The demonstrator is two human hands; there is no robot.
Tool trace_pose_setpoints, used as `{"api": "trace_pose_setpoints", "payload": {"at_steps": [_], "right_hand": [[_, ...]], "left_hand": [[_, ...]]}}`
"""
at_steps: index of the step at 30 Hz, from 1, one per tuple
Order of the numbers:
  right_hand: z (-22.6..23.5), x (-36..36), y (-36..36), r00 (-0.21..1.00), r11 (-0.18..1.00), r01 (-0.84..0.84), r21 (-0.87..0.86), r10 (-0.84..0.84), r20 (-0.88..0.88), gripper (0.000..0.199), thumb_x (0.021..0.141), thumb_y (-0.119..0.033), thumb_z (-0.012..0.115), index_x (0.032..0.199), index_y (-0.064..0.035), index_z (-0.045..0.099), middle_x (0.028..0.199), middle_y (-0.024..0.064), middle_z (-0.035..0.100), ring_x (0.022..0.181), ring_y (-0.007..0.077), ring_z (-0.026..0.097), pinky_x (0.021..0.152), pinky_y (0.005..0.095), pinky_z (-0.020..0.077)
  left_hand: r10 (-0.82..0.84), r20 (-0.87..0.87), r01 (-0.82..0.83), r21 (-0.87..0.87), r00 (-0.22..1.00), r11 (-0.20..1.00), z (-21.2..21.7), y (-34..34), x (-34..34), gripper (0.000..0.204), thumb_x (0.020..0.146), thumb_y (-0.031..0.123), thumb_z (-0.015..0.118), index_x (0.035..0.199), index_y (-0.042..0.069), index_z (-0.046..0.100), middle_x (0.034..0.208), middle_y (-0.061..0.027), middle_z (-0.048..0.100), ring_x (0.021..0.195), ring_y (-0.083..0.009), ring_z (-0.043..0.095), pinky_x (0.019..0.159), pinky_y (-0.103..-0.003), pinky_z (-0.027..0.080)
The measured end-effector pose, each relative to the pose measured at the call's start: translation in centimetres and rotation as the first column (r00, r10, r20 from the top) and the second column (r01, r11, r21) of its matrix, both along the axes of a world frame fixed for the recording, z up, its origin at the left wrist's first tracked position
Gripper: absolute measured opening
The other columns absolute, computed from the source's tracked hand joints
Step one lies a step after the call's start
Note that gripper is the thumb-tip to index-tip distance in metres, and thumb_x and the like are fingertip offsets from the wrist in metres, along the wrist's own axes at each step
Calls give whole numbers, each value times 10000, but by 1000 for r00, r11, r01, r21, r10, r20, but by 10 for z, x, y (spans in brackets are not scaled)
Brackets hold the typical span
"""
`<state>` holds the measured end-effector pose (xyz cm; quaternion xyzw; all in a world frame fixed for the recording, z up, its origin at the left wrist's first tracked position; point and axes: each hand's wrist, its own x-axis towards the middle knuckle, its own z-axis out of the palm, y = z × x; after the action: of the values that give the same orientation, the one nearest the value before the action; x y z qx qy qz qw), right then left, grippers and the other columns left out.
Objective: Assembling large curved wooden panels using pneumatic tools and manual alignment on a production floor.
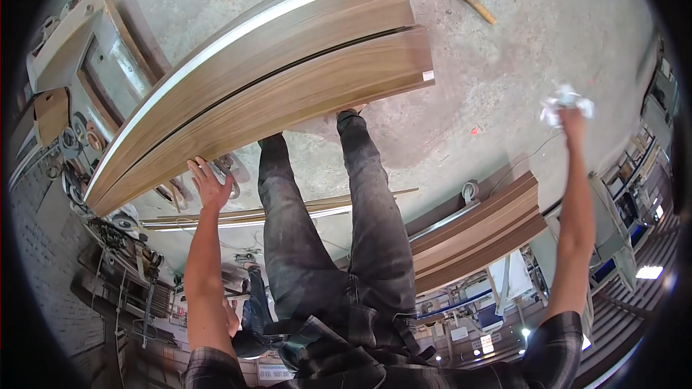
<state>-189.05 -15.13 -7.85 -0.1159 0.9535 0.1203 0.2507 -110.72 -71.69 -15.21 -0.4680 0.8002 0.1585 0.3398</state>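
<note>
Plaid shirt (310,360) bottom centre. Left hand (209,184) open, palm flat on edge of wood-grain panels (274,79) upper left. Right hand (573,119) clenched on white rag (566,104) right. Step: steadying stack; next likely wipe, needs rag brought over.

Left hand (210,184) open, fingers spread, arm stretched forward; right hand (573,124) raised, fist closed, arm fully extended.
</note>
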Motion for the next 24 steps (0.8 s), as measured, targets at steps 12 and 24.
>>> {"api": "trace_pose_setpoints", "payload": {"at_steps": [12,24], "right_hand": [[-167,340,-47,922,993,119,24,-119,368,471,715,-250,703,1152,-121,584,1121,165,583,970,378,575,810,458,486],[-75,355,-272,387,24,919,-393,-248,888,657,806,-41,656,1344,21,285,1133,157,547,980,184,567,689,258,501]], "left_hand": [[192,-385,-169,93,903,981,2,93,-167,784,807,292,603,1387,-87,236,1418,-381,164,1330,-484,206,1097,-451,212],[123,-389,-180,-113,913,977,-11,127,-211,868,787,276,595,1373,-151,116,1393,-438,75,1315,-566,95,1079,-564,164]]}}
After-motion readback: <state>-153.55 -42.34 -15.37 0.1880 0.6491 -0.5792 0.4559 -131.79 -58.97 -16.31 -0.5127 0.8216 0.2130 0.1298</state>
